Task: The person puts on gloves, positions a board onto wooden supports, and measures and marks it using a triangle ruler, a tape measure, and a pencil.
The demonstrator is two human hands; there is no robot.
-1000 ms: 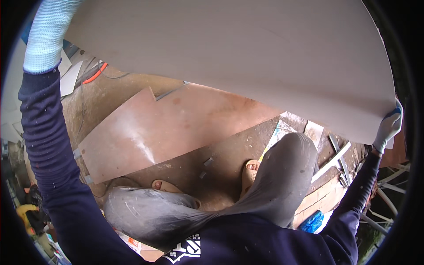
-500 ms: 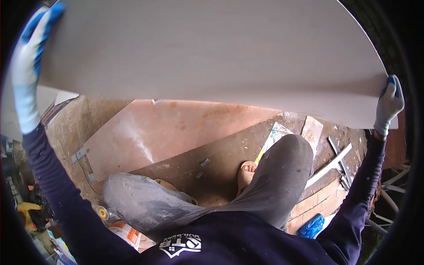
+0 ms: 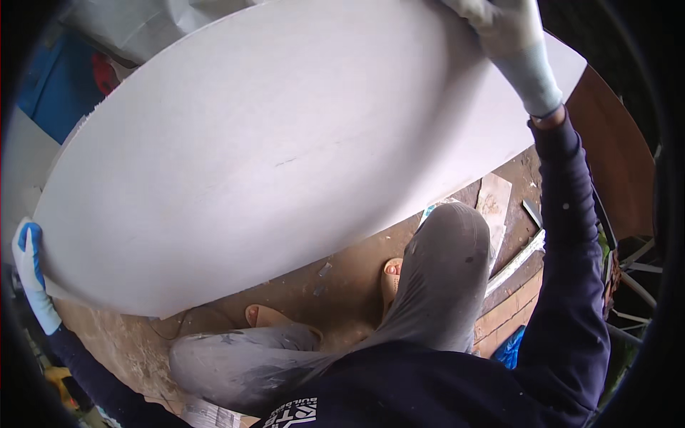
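Above gritty floor, smooth pale board, left grip clasping it, right grip unclear

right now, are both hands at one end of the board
No: the left hand is at the left end of the white board, the right hand toward its right.

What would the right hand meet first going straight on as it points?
Likely the white board, which the right hand overlaps in view; depth, and whether they touch, is unclear.

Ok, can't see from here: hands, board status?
Left hand at left edge of board; right hand near right end. Right knee looks close to it.
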